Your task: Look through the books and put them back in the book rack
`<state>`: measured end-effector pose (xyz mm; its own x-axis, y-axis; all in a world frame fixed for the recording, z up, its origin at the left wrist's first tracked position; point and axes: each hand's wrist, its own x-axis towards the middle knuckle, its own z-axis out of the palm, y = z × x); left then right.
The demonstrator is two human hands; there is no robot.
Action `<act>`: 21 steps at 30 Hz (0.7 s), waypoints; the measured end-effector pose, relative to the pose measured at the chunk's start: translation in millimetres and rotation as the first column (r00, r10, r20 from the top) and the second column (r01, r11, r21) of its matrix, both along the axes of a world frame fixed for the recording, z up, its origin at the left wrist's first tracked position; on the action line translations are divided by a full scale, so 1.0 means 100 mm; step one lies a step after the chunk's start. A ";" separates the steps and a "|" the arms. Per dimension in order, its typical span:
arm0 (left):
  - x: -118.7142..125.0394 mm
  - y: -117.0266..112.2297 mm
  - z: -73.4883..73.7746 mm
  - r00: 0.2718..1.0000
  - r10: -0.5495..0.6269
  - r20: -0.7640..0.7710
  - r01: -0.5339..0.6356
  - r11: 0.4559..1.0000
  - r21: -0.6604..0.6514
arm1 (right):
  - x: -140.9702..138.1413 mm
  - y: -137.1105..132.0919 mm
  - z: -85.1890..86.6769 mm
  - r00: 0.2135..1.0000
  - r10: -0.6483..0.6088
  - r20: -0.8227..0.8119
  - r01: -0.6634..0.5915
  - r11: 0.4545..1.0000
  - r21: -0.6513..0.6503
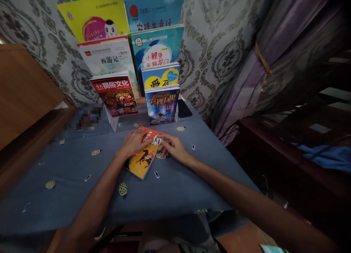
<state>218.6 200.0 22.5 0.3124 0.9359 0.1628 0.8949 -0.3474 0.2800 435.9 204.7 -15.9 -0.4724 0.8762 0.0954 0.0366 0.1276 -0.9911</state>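
I see a thin orange-and-yellow paperback book (143, 160) lying flat and askew on the blue patterned tablecloth (68, 172), just at 6 o'clock from the tiered stand of upright books (117, 95).

I judge it light and limp: a soft cover that will bend if lifted by one corner, and glossy enough to slide on the cloth. The long edges at 3 and 9 o'clock look like the best hold, thumb on top and fingers beneath, or the spine side.

The left hand (134, 143) lies palm down on the book's 11 o'clock corner, fingers spread and loose, pressing rather than gripping. The right hand (173, 147) rests at its 2 o'clock edge, fingers extended, fingertips touching the cover, enclosing nothing. A dark phone (184, 108) lies at 1 o'clock, well apart.
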 end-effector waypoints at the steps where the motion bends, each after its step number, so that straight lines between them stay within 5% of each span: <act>1: 0.09 -0.05 0.00 0.999 -0.001 -0.032 0.001 1.000 0.003 | 0.00 0.07 0.00 0.997 -0.083 0.001 0.083 0.996 0.033; 7: 0.55 -0.30 -0.07 0.980 0.075 -0.183 -0.064 0.996 0.063 | 0.02 0.43 -0.05 0.936 -0.350 0.038 0.331 0.911 0.247; 15: 0.75 -0.39 0.12 0.903 0.157 -0.400 -0.128 0.987 0.098 | 0.11 0.45 -0.06 0.916 -0.400 0.013 0.379 0.876 0.298; 21: 0.76 -0.37 0.19 0.907 0.172 -0.383 -0.160 0.985 0.064 | 0.21 0.38 -0.01 0.908 -0.418 0.017 0.392 0.865 0.312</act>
